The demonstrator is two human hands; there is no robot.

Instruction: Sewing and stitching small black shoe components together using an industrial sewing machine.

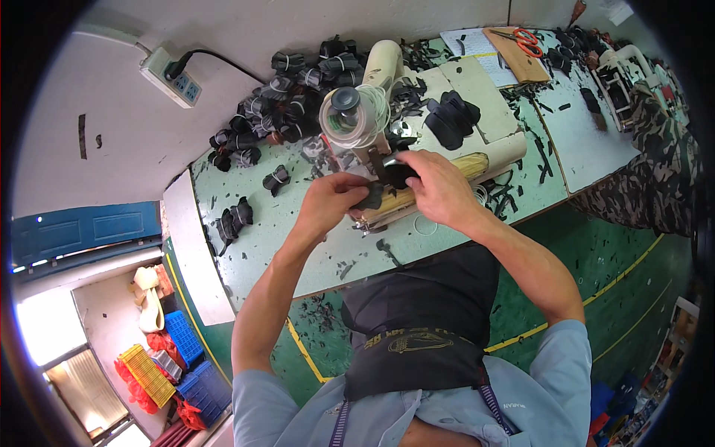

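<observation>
Both my hands work at the front of a cream bench machine (pixel 383 63) with a clear round cup (pixel 345 119) on it. My left hand (pixel 331 203) pinches a small dark grey flat piece (pixel 370 198) between thumb and fingers, beside the machine's metal foot. My right hand (pixel 445 186) is closed on a black flat piece (pixel 400 176) close to the foot. Whether these are one piece or two, I cannot tell. Behind my right hand, a stack of black rounded pieces (pixel 452 119) lies on the machine's cream top.
Tied black bundles (pixel 277 179) are heaped at the back left of the pale green table (pixel 298 257). Dark scraps (pixel 547 153) litter the surface. Orange-handled scissors (pixel 527 43) lie on brown card at the back. A power strip (pixel 171 77) hangs on the wall. Someone in camouflage clothing (pixel 633 179) is at right.
</observation>
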